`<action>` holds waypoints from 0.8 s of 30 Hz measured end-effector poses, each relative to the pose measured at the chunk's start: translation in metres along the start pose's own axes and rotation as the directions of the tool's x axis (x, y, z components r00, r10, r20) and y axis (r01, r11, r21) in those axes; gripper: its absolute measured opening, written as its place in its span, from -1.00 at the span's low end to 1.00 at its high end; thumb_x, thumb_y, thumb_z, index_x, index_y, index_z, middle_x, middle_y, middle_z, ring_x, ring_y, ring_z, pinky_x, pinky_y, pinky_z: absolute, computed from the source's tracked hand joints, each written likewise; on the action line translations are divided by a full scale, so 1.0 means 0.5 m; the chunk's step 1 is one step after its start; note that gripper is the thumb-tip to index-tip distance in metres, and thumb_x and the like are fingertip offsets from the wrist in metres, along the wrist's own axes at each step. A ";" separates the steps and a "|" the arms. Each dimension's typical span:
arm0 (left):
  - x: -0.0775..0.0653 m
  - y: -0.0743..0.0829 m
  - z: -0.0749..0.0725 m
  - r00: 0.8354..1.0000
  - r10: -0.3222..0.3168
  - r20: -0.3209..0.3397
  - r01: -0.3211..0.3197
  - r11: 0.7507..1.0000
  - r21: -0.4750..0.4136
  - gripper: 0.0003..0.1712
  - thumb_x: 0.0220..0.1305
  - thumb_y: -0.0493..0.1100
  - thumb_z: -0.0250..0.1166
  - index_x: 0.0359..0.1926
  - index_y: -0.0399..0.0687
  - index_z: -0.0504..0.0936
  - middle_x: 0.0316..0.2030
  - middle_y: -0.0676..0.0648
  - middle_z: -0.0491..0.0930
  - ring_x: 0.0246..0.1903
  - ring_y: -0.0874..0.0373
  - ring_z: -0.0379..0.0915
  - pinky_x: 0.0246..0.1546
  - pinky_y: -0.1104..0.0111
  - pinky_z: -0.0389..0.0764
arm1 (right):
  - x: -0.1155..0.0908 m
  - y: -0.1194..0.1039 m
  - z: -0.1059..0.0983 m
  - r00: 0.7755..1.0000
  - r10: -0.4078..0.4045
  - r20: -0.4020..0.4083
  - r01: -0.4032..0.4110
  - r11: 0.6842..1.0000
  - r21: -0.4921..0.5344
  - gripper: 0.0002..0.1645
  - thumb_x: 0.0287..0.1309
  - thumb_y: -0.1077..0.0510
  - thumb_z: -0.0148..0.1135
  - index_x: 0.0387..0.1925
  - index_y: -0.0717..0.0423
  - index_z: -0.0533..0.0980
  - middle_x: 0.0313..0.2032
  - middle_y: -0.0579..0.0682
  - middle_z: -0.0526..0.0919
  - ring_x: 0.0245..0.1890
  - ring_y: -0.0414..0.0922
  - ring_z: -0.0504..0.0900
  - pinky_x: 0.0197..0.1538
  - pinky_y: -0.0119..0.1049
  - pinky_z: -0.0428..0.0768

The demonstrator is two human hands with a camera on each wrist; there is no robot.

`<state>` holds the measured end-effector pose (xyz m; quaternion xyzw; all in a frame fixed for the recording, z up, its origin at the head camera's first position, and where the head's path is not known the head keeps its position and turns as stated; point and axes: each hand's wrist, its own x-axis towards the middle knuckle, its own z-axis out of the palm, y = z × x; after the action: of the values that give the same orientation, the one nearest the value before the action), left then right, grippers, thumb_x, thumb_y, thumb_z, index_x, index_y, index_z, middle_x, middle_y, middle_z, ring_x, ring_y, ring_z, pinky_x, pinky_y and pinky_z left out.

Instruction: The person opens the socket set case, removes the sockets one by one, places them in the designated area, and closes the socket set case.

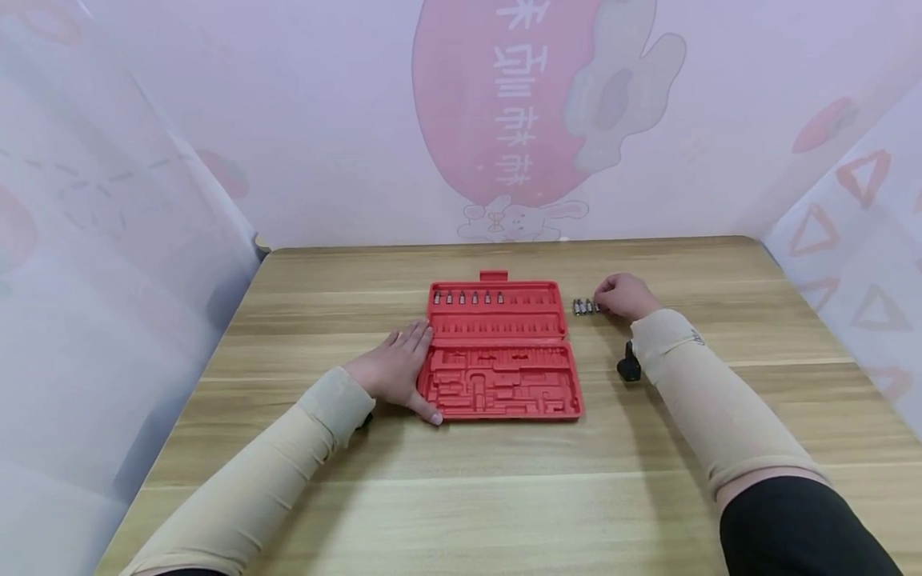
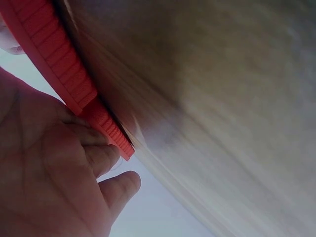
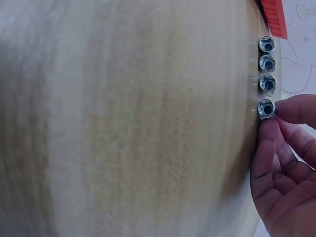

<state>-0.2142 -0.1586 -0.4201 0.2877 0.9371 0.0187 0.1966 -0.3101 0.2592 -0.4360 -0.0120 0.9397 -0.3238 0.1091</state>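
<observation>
An unfolded red plastic case [image 1: 497, 342] lies on the wooden table with its moulded slots facing up. Along its left side rests my left hand [image 1: 394, 370], fingers extended against the edge and thumb at the near left corner. In the left wrist view, the fingertips touch the red case wall [image 2: 59, 64]. To the right of the case, several small silver metal sockets [image 3: 267, 64] lie in a short row. My right hand [image 1: 628, 296] pinches the rightmost socket [image 3: 266, 108] between thumb and fingers at the row's end. Several small metal pieces [image 1: 463, 298] stand in the case's top row, at its left.
The wooden table [image 1: 504, 504] runs back to a pale printed wall covering [image 1: 324, 160]. A red latch tab [image 1: 493, 276] sticks out from the case's far edge. A small black device [image 1: 629, 364] hangs under the right wrist.
</observation>
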 end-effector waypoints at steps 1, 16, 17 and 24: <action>0.001 0.000 0.000 1.000 0.000 -0.001 0.000 1.000 0.001 0.73 -0.14 0.61 0.47 0.58 -0.50 -0.21 0.58 -0.46 -0.28 0.58 -0.29 -0.37 0.54 -0.10 -0.16 | 0.001 0.000 0.001 1.000 0.003 -0.002 -0.003 1.000 -0.002 -0.71 0.40 0.17 0.12 -0.07 0.34 0.58 -0.28 0.10 0.63 -0.34 -0.09 0.53 -0.30 -0.31 0.52; 0.008 -0.003 0.003 1.000 -0.011 0.015 0.011 1.000 -0.002 0.75 -0.16 0.64 0.45 0.59 -0.47 -0.23 0.59 -0.43 -0.31 0.58 -0.27 -0.39 0.55 -0.08 -0.18 | -0.010 -0.031 -0.011 0.999 -0.004 -0.054 0.005 1.000 0.019 -0.62 0.42 0.16 -0.02 0.02 0.38 0.54 -0.11 0.25 0.63 -0.10 0.11 0.54 -0.01 -0.08 0.53; 0.008 -0.004 0.003 1.000 -0.013 0.015 0.013 1.000 -0.002 0.75 -0.15 0.64 0.45 0.59 -0.47 -0.24 0.59 -0.43 -0.31 0.58 -0.27 -0.39 0.55 -0.08 -0.18 | -0.010 -0.037 -0.010 0.998 -0.014 -0.063 0.015 1.000 0.017 -0.60 0.42 0.15 -0.03 0.04 0.38 0.54 -0.09 0.25 0.64 -0.07 0.12 0.55 0.03 -0.07 0.53; 0.008 -0.002 0.001 1.000 -0.018 0.010 0.018 1.000 -0.003 0.75 -0.16 0.63 0.46 0.59 -0.47 -0.23 0.59 -0.43 -0.30 0.58 -0.27 -0.39 0.55 -0.07 -0.18 | 0.000 -0.107 0.016 1.000 -0.007 0.001 0.007 0.957 0.290 -0.48 0.53 0.15 -0.03 0.28 0.48 0.40 0.14 0.38 0.56 0.14 0.15 0.57 0.23 -0.07 0.58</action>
<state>-0.2175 -0.1573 -0.4223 0.2789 0.9387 0.0168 0.2019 -0.3111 0.2122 -0.4097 0.0004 0.8820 -0.4583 0.1095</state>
